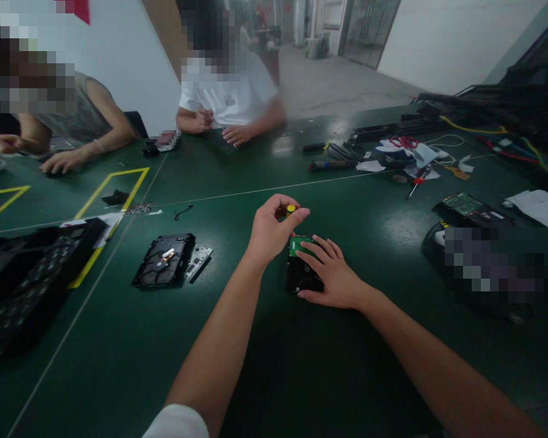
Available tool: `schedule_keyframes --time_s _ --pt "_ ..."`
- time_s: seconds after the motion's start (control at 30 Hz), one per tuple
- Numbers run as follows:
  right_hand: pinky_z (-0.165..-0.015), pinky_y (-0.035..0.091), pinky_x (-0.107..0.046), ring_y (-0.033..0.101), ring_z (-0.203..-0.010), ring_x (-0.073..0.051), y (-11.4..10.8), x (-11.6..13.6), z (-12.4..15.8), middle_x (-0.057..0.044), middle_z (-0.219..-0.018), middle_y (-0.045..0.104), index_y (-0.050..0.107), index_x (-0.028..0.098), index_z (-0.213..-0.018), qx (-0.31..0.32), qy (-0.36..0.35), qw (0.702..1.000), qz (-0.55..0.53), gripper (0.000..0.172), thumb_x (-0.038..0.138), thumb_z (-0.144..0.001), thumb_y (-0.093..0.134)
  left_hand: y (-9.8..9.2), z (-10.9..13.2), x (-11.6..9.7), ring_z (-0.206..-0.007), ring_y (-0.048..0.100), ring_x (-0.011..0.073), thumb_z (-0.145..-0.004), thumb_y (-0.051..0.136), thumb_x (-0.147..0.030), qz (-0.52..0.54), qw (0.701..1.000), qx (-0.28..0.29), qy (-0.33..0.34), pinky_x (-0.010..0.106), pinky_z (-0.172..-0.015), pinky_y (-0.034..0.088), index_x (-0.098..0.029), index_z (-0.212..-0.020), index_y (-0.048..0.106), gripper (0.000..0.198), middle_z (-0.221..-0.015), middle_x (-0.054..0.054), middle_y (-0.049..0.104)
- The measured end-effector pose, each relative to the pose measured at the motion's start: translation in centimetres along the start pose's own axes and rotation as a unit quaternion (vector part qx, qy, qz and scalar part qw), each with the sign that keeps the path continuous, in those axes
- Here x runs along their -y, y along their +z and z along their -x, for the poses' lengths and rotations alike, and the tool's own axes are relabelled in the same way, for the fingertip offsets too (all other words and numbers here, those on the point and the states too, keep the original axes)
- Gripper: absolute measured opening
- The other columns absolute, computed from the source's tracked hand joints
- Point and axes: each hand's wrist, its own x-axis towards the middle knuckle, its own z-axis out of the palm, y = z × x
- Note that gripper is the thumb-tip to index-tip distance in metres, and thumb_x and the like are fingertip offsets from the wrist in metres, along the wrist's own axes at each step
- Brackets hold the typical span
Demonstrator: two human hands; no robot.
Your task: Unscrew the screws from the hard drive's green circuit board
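Observation:
A hard drive (300,275) with a green circuit board (296,244) lies on the table in front of me. My right hand (331,274) rests over its right side with the fingers spread, partly covering it. The thumb lies along the near edge. Above the drive's far end, my left hand (274,225) is closed around a screwdriver with a yellow-topped handle (291,209). The screwdriver points down toward the board's far edge; its tip is too small to make out.
To the left lie a black cooling fan (162,261), a small metal plate (198,263) and a large black chassis (41,280). Tools, a red screwdriver (419,180) and cables (488,131) are at the right. Two people (231,91) sit across the green table (237,182).

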Motion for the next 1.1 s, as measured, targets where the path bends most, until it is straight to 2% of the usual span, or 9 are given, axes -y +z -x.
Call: schedule_keyframes --time_s 0.13,0.27,0.47,0.53,0.63,0.77,0.83,0.97,1.1 --pt "-0.129 0.010 -0.070 0.014 -0.162 -0.045 -0.2 0.1 -0.1 -0.012 -0.171 0.037 0.045 0.026 -0.162 0.003 0.001 1.000 -0.001 0.093 0.079 -0.088 0.062 -0.1 -0.1 0.3 -0.058 0.056 0.0084 -0.088 0.083 -0.044 0.007 1.000 0.009 -0.003 0.018 -0.044 0.044 -0.020 -0.095 0.065 0.031 -0.085 0.001 0.068" --pt "-0.129 0.010 -0.071 0.015 -0.162 -0.045 -0.2 0.1 -0.1 -0.011 -0.171 0.038 0.043 0.028 -0.163 0.000 0.001 1.000 -0.003 0.093 0.079 -0.088 0.062 -0.2 -0.1 0.1 -0.066 0.064 0.0111 -0.093 0.077 -0.050 0.050 0.998 0.038 -0.013 0.021 -0.052 0.053 -0.020 -0.100 0.066 0.033 -0.088 0.003 0.070" --pt "-0.129 0.011 -0.071 0.015 -0.162 -0.045 -0.1 0.1 -0.1 -0.011 -0.171 0.037 0.042 0.028 -0.163 0.001 0.001 1.000 0.001 0.093 0.079 -0.088 0.061 -0.3 -0.1 0.0 -0.055 0.062 0.0089 -0.093 0.077 -0.051 0.072 0.996 0.027 -0.045 0.021 -0.050 0.053 -0.020 -0.097 0.062 0.035 -0.085 0.002 0.072" --pt "-0.129 0.011 -0.071 0.015 -0.162 -0.045 -0.2 0.2 -0.1 -0.011 -0.171 0.038 0.042 0.029 -0.164 0.001 0.000 1.000 0.000 0.093 0.079 -0.088 0.062 -0.4 -0.1 0.0 -0.065 0.068 0.0121 -0.095 0.074 -0.051 0.073 0.996 0.039 -0.042 0.022 -0.055 0.055 -0.020 -0.099 0.064 0.033 -0.089 0.004 0.074" --pt "-0.128 0.011 -0.072 0.015 -0.162 -0.046 -0.3 0.2 -0.1 -0.011 -0.171 0.038 0.041 0.030 -0.164 0.000 -0.002 1.000 -0.001 0.093 0.079 -0.088 0.062 -0.9 -0.1 -0.3 -0.084 0.071 0.0165 -0.103 0.064 -0.049 0.057 0.994 0.087 -0.023 0.024 -0.061 0.057 -0.018 -0.104 0.070 0.031 -0.098 0.008 0.076" --pt "-0.128 0.010 -0.071 0.015 -0.162 -0.046 -0.3 0.2 -0.1 -0.011 -0.171 0.038 0.042 0.029 -0.164 0.000 -0.002 1.000 0.000 0.093 0.078 -0.088 0.062 -1.3 0.0 -0.8 -0.095 0.072 0.0190 -0.107 0.057 -0.047 0.047 0.992 0.116 -0.012 0.024 -0.061 0.056 -0.017 -0.108 0.073 0.033 -0.106 0.011 0.077" --pt "-0.129 0.010 -0.071 0.015 -0.162 -0.045 -0.3 0.2 -0.1 -0.012 -0.171 0.037 0.043 0.027 -0.163 0.001 -0.001 1.000 0.002 0.093 0.079 -0.088 0.062 -1.2 0.0 -0.8 -0.090 0.072 0.0183 -0.105 0.061 -0.047 0.049 0.993 0.103 -0.017 0.024 -0.060 0.057 -0.018 -0.106 0.072 0.032 -0.105 0.010 0.077" --pt "-0.129 0.011 -0.071 0.016 -0.162 -0.045 -0.2 0.2 0.0 -0.012 -0.170 0.039 0.044 0.027 -0.162 0.001 0.002 1.000 0.003 0.093 0.080 -0.088 0.061 -0.2 0.2 -0.1 -0.062 0.064 0.0098 -0.094 0.077 -0.048 0.050 0.996 0.065 -0.038 0.023 -0.052 0.054 -0.019 -0.099 0.065 0.032 -0.097 0.006 0.075" --pt "-0.128 0.012 -0.072 0.017 -0.162 -0.046 -0.2 0.3 0.0 -0.012 -0.169 0.040 0.044 0.027 -0.162 -0.001 0.003 1.000 -0.001 0.093 0.080 -0.088 0.062 0.4 0.3 0.4 -0.057 0.065 0.0092 -0.085 0.087 -0.047 0.079 0.993 0.043 -0.078 0.022 -0.048 0.054 -0.020 -0.098 0.058 0.042 -0.091 0.002 0.072"
